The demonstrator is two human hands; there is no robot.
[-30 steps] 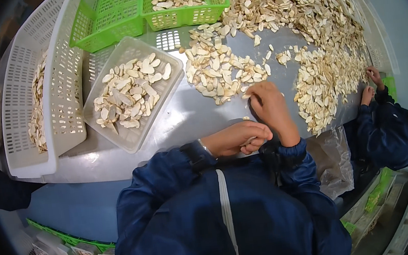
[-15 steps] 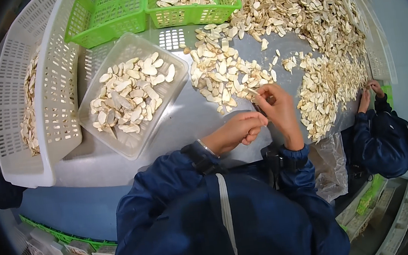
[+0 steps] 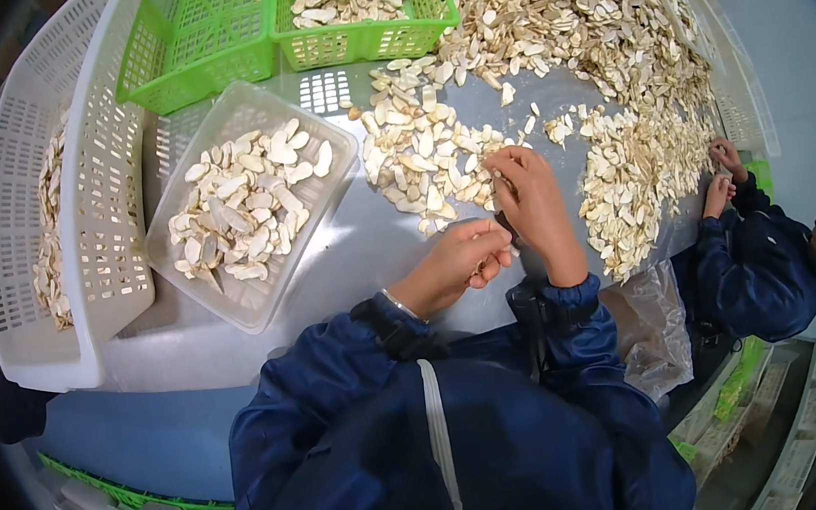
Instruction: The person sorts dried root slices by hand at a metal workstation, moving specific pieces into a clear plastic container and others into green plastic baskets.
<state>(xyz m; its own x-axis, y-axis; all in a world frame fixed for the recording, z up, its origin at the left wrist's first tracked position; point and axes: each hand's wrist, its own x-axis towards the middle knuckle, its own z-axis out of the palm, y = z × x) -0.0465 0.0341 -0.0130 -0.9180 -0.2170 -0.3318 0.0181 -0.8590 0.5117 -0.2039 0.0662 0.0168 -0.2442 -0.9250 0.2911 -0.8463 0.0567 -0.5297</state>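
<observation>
On steel table, flat pale slices, curled fingers

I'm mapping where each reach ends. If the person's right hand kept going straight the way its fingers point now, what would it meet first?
The right hand points up and away across the table, fingertips already at the near edge of the loose pale slices. Going straight on, it would likely push into that heap first; the green basket lies beyond.
</observation>
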